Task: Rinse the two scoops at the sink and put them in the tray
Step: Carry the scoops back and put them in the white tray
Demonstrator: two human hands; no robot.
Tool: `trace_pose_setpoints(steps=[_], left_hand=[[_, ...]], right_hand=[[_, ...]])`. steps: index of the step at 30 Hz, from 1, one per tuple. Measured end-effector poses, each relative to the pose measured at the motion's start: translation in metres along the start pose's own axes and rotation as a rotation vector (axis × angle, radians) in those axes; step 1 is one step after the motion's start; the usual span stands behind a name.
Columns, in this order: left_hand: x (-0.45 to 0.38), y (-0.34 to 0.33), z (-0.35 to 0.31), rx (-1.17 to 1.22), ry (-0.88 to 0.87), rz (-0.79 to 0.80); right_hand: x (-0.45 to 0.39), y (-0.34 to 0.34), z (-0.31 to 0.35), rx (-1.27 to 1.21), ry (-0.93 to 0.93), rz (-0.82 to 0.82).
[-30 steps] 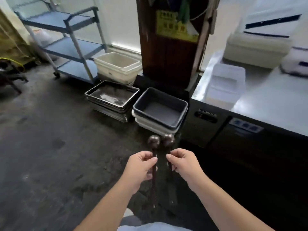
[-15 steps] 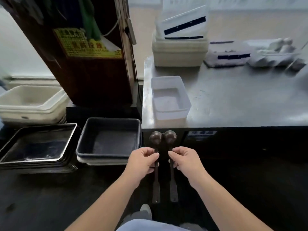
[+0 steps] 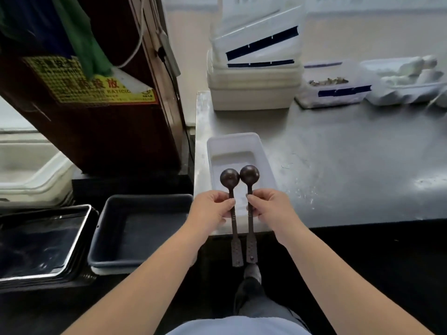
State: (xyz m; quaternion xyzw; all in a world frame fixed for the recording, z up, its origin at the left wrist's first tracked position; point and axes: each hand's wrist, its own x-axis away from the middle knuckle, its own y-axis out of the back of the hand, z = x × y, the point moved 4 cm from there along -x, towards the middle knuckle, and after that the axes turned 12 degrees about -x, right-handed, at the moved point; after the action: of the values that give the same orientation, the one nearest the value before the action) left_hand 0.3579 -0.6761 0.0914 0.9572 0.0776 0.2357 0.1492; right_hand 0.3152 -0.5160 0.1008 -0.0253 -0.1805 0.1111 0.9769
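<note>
I hold two dark metal scoops side by side, round bowls up and handles hanging down. My left hand (image 3: 211, 209) pinches the stem of the left scoop (image 3: 229, 178). My right hand (image 3: 268, 206) pinches the stem of the right scoop (image 3: 249, 175). Both bowls hover over a white plastic tray (image 3: 217, 146) that stands at the left front corner of the steel counter (image 3: 350, 165). The scoop handles reach down past the counter's front edge. No sink is in view.
A dark grey bin (image 3: 142, 228) sits on the floor to the left, beside stacked metal pans (image 3: 41, 243) and white tubs (image 3: 29, 172). A brown cabinet (image 3: 96, 122) rises behind them. Stacked white containers (image 3: 254, 88) and lidded boxes (image 3: 336, 90) line the counter's back.
The view swung right and closer to the counter. Both hands carried the scoops up and forward, from in front of the counter edge to above the white tray.
</note>
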Motion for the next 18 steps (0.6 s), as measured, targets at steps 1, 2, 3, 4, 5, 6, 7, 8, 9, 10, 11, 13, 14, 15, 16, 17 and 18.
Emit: trace_pose_setpoints(steps=[1, 2, 3, 4, 5, 6, 7, 8, 9, 10, 11, 13, 14, 15, 16, 17, 18], left_hand=[[-0.015, 0.000, -0.008, -0.010, 0.000, -0.011], [-0.031, -0.001, -0.016, -0.017, 0.006, -0.027], [-0.047, -0.002, -0.024, -0.019, 0.016, -0.046], [-0.062, -0.002, -0.031, -0.015, 0.026, -0.068], [-0.078, -0.003, -0.038, -0.007, 0.037, -0.093], [-0.094, -0.004, -0.044, -0.001, 0.050, -0.118], [-0.109, -0.005, -0.048, 0.001, 0.062, -0.138], [-0.124, -0.006, -0.052, 0.001, 0.068, -0.151], [-0.139, -0.006, -0.054, 0.001, 0.077, -0.162], [-0.154, -0.007, -0.053, 0.000, 0.094, -0.176], [-0.166, -0.008, -0.050, -0.006, 0.116, -0.189], [-0.187, -0.012, -0.041, -0.028, 0.163, -0.206], [-0.196, -0.015, -0.034, -0.039, 0.187, -0.210], [-0.203, -0.019, -0.028, -0.050, 0.208, -0.209], [-0.209, -0.023, -0.022, -0.065, 0.223, -0.205], [-0.215, -0.027, -0.017, -0.090, 0.238, -0.198], [-0.219, -0.031, -0.012, -0.129, 0.254, -0.193]], right_hand=[[-0.019, 0.003, 0.006, 0.016, 0.009, 0.003], [-0.038, 0.006, 0.011, 0.034, 0.012, 0.006], [-0.057, 0.009, 0.017, 0.055, 0.011, 0.005], [-0.075, 0.012, 0.023, 0.073, 0.009, 0.001], [-0.093, 0.015, 0.028, 0.088, 0.006, -0.003], [-0.111, 0.017, 0.031, 0.101, -0.002, -0.003], [-0.129, 0.018, 0.033, 0.116, -0.013, -0.004], [-0.146, 0.018, 0.034, 0.133, -0.023, -0.012], [-0.164, 0.017, 0.034, 0.154, -0.031, -0.021], [-0.179, 0.014, 0.032, 0.177, -0.040, -0.032], [-0.192, 0.011, 0.028, 0.202, -0.056, -0.042], [-0.212, 0.004, 0.015, 0.253, -0.095, -0.048], [-0.220, 0.002, 0.007, 0.281, -0.113, -0.050], [-0.227, 0.000, -0.002, 0.303, -0.133, -0.056], [-0.232, -0.001, -0.010, 0.326, -0.155, -0.061], [-0.236, -0.001, -0.017, 0.365, -0.175, -0.058], [-0.240, -0.001, -0.023, 0.427, -0.191, -0.044]])
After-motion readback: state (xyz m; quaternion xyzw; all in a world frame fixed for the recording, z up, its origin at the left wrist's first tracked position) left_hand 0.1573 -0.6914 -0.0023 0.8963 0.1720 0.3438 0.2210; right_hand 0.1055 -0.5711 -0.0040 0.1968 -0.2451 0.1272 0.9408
